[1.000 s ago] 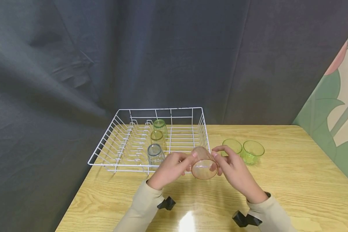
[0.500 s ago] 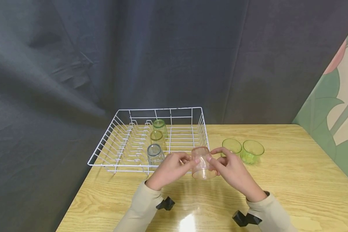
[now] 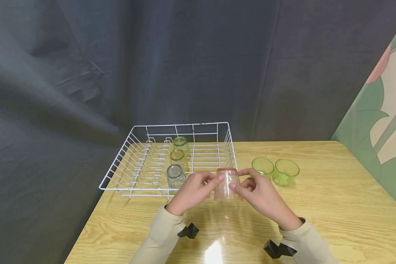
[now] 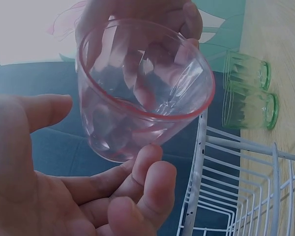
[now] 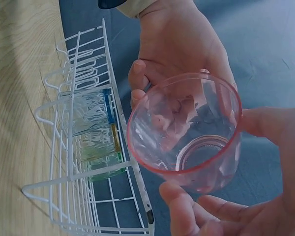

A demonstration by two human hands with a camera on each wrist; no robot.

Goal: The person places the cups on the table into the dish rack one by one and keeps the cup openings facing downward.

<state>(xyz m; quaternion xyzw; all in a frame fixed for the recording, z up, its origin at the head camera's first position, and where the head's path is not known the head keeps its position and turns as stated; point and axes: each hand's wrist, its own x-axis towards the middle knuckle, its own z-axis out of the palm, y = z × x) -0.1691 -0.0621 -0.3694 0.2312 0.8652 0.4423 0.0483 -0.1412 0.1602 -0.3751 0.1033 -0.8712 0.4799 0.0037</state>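
Note:
A faceted pink drinking glass (image 3: 227, 187) is held above the table by both hands, base up and mouth down in the head view. My left hand (image 3: 193, 191) grips its left side, thumb at the near face and fingers behind. On the right side my right hand (image 3: 264, 195) holds it, thumb tip on the near face. The left wrist view shows the pink rim of the glass (image 4: 137, 110), with the left fingers (image 4: 155, 184) under its side. In the right wrist view the open mouth of the glass (image 5: 221, 174) faces the camera, and nothing shows inside.
Behind the hands stands a white wire dish rack (image 3: 181, 125). Upside down in it are a blue-grey glass (image 3: 176, 178), an amber glass (image 3: 179, 158) and a green glass (image 3: 182, 146). Two lime-green cups (image 3: 285, 173) sit mouth up on the wooden table (image 3: 330, 205), right of the rack.
The pink glass has turned between the hands, its mouth swinging from facing the head camera to facing down. The right thumb has shifted onto its near face. Rack and cups stay put.

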